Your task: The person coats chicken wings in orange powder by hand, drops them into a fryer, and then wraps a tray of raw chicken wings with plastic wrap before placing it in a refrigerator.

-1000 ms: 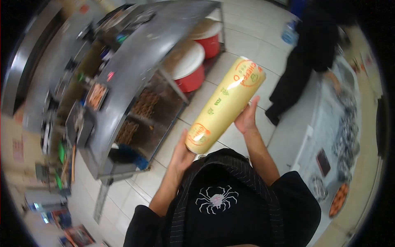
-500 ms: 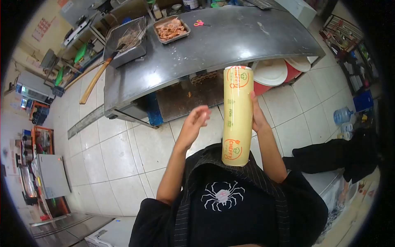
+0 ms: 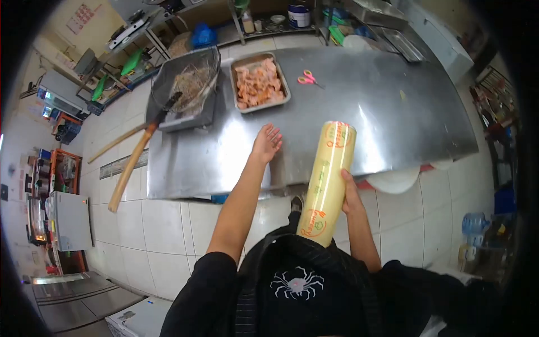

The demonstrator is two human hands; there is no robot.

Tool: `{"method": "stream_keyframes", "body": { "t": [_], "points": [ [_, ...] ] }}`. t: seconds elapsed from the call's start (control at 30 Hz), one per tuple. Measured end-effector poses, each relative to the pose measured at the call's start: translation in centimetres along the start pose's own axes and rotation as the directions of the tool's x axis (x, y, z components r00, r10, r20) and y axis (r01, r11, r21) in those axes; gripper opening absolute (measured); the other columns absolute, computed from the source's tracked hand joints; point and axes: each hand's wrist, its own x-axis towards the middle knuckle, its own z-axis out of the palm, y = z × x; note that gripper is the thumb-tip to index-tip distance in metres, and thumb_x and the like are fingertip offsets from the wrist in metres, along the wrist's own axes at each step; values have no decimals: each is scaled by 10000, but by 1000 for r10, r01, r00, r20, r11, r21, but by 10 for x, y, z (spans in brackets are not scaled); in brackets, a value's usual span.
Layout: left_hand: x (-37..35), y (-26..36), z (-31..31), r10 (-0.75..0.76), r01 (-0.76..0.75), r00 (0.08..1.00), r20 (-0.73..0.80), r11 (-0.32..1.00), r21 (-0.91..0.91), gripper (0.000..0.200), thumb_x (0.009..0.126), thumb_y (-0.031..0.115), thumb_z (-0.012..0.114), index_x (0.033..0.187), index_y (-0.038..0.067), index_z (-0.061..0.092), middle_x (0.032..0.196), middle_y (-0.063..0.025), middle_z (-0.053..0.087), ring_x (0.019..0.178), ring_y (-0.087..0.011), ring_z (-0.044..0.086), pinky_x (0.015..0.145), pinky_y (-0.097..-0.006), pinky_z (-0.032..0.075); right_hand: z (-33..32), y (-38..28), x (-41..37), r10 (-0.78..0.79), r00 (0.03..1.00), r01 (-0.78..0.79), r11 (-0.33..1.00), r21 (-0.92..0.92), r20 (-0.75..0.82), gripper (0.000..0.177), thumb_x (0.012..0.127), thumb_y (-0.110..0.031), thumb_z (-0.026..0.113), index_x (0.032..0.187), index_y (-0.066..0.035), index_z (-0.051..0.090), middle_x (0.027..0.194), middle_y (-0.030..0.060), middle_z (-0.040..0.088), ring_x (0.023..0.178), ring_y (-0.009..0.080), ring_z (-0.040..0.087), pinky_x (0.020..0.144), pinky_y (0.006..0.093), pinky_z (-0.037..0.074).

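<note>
A large roll of cling film (image 3: 327, 180), yellowish with orange print, stands tilted in front of my body. My right hand (image 3: 352, 194) grips it from the right side, with part of the fingers hidden behind it. My left hand (image 3: 267, 144) reaches over the table's near part, empty, its fingers apart. Beyond that hand lies a metal tray (image 3: 242, 108) of raw meat pieces (image 3: 259, 84). To the tray's right, pink-handled scissors (image 3: 307, 78) rest on the steel table (image 3: 415, 121).
At the table's left sit a bin with a wire strainer (image 3: 193, 84) and a long wooden handle (image 3: 133, 165) jutting past the edge. White-lidded tubs (image 3: 394, 181) stand under the table. A white bucket (image 3: 298, 16) is on the rear shelf, and water bottles (image 3: 475, 223) stand at right.
I have come closer to the table. My left hand has moved forward over its near edge, and the cling film roll, still in my right hand, leans more to the right at its top.
</note>
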Motion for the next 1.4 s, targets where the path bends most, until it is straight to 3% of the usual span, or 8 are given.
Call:
{"method": "stream_keyframes", "body": {
  "t": [0.2,0.47,0.57,0.7,0.8,1.0,1.23,1.4],
  "points": [
    [131,28,-11,24,-70,986,-166,958,-277,368,821,362,600,1097,152,476,958,-37,534,801,-188,518,720,-338,441,3,-86,84,-70,996,85,932,-353,55,584,836,-267,611,1292,11,375,1155,128,539,1020,179,556,861,316,473],
    [51,3,10,86,-156,966,-245,948,-279,261,902,275,478,1071,78,501,1028,-19,536,915,-135,499,795,-291,425,16,-169,168,-63,990,137,644,-753,126,725,740,-228,719,1327,-10,355,1167,113,533,1045,185,534,910,318,431],
    [-2,-51,-29,-36,37,999,10,917,-398,300,949,286,440,1113,43,502,1095,-38,542,945,-159,526,819,-310,457,44,-187,194,-60,969,233,558,-797,241,751,712,-236,747,1320,-11,367,1184,115,531,1078,190,519,936,316,406],
    [-127,-29,-9,-378,360,899,220,926,118,467,914,214,528,1329,61,378,1315,-99,475,1118,-199,516,927,-350,423,91,-195,239,-20,924,374,244,-895,381,789,662,-256,785,1308,-32,393,1192,107,543,1101,192,511,941,312,396],
    [-182,15,-36,-308,159,921,238,856,492,428,909,172,532,1298,34,417,1277,-104,514,1094,-177,532,903,-326,434,135,-183,287,41,855,518,8,-856,518,796,640,-260,795,1304,-58,405,1170,100,562,1081,193,523,928,315,403],
    [-167,89,-57,319,-167,938,-139,763,625,276,926,230,510,1035,-7,600,1064,-96,625,971,-161,570,848,-292,436,232,-132,374,393,718,667,-153,-729,575,842,565,-301,798,1284,-76,423,1149,132,578,1043,249,557,899,349,428],
    [-97,127,-67,524,-286,826,-210,710,644,334,940,288,484,1012,-7,625,973,-68,635,919,-130,562,797,-271,435,274,-56,418,679,581,766,-270,-584,448,931,520,-405,783,1309,-82,409,1176,147,567,1070,280,547,919,370,422],
    [-17,126,-90,636,-290,729,-254,623,726,472,845,346,617,1162,3,550,1088,-121,600,954,-178,554,828,-294,439,260,-75,422,535,583,777,-147,-612,611,892,633,-463,742,1340,-58,380,1216,155,548,1138,293,503,973,363,382]
  ]
}}
